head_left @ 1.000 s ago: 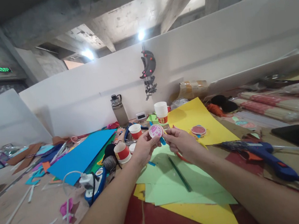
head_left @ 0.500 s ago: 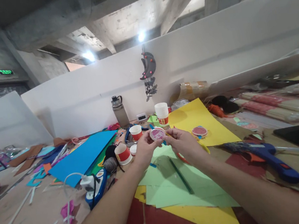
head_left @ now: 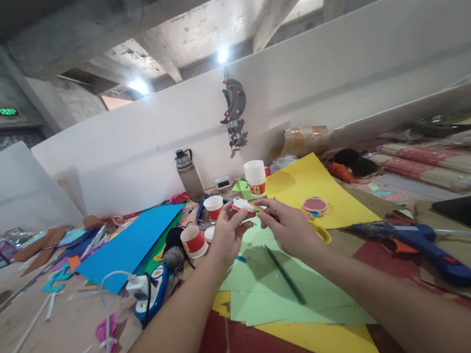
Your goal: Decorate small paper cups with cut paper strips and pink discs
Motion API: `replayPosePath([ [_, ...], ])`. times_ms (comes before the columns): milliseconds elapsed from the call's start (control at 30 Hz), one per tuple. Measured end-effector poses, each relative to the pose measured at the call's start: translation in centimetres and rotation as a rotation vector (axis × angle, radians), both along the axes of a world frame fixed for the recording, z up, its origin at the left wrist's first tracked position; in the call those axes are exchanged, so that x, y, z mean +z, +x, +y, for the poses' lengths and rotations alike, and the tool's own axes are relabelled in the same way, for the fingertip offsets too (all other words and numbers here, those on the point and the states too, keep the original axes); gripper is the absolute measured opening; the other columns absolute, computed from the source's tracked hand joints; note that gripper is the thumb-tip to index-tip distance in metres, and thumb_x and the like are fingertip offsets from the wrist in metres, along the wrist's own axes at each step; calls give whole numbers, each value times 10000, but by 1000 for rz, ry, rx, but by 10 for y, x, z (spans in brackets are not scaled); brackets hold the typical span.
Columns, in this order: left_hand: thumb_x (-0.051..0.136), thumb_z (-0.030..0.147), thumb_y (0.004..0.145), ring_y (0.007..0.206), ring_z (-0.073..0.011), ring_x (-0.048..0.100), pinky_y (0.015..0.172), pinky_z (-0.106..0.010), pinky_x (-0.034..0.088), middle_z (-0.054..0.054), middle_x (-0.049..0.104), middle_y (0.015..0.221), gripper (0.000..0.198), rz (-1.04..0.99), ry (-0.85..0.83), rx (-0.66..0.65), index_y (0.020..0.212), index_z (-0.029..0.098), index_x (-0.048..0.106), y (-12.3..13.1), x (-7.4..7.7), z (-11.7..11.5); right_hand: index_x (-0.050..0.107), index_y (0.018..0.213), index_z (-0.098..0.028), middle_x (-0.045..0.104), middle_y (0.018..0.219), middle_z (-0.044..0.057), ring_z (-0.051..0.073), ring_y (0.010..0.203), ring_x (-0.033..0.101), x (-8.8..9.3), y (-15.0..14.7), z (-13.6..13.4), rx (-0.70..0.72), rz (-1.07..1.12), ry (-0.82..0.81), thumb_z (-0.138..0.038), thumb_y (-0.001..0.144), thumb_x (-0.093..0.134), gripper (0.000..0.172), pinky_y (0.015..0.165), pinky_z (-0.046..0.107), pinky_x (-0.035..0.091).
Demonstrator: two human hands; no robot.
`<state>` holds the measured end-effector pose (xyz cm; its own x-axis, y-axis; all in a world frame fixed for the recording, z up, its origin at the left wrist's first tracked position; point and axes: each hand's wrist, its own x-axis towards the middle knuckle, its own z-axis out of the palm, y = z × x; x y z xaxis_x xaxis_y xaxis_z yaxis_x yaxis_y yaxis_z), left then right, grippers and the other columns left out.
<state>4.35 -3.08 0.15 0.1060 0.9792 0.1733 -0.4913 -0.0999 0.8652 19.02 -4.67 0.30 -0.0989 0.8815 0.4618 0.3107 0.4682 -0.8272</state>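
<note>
My left hand (head_left: 225, 235) pinches a small cut-down paper cup bottom (head_left: 242, 205), white with a red band, held above the table. My right hand (head_left: 288, 224) is beside it with its fingertips at the cup's right edge, fingers curled as in a pinch; what they hold, if anything, is too small to make out. Under both hands lie light green paper sheets (head_left: 274, 291) with a dark green pencil (head_left: 285, 275) on them. Yellow-handled scissors (head_left: 322, 233) show under my right hand.
Red-and-white paper cups (head_left: 193, 241) (head_left: 214, 206) (head_left: 255, 177) stand behind my hands. A blue sheet (head_left: 128, 245) lies left, a yellow sheet (head_left: 309, 188) right with a pink disc (head_left: 314, 205). A blue glue gun (head_left: 422, 246) lies right, a water bottle (head_left: 188, 173) by the white wall.
The round cup piece has tipped from facing me, pink side showing, to nearly edge-on. Both hands have shifted slightly upward and my right fingers have moved onto its rim.
</note>
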Motion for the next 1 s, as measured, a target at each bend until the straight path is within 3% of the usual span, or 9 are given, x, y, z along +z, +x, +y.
replayPosePath([
  [100,771,238,648,812,-138,640,658,-242,464,-22,649,925,419,-9,-11,-36,1006,183,560,-2,2,0,611,1067,-204,631,674,3,168,637,545,-1,3,3,-25,47,-33,-355,854,493,286,630,286,392],
  [300,720,210,649,768,-123,624,653,-248,464,-4,651,912,346,-49,-22,-61,966,193,583,-11,0,5,614,808,-209,626,673,2,132,558,467,-2,13,11,-56,78,-75,-400,857,484,236,538,260,333],
  [533,576,282,673,790,-190,634,669,-310,492,-78,684,966,355,-125,-13,-174,1008,171,617,-19,7,7,569,574,-209,577,564,-16,130,535,452,-1,10,10,20,-93,-135,-379,839,505,321,552,263,304],
  [833,553,285,690,757,-197,647,638,-297,490,-96,692,944,347,-117,-43,-194,1000,147,622,-25,5,10,657,678,-215,639,680,22,193,675,546,-9,10,15,20,-201,-61,-378,832,510,268,627,298,354],
  [1000,534,255,692,739,-192,650,632,-290,497,-80,702,875,310,-139,-110,-125,972,152,619,-28,6,15,706,793,-218,678,738,22,186,685,575,-10,11,16,25,-237,-144,-338,798,560,189,621,286,381],
])
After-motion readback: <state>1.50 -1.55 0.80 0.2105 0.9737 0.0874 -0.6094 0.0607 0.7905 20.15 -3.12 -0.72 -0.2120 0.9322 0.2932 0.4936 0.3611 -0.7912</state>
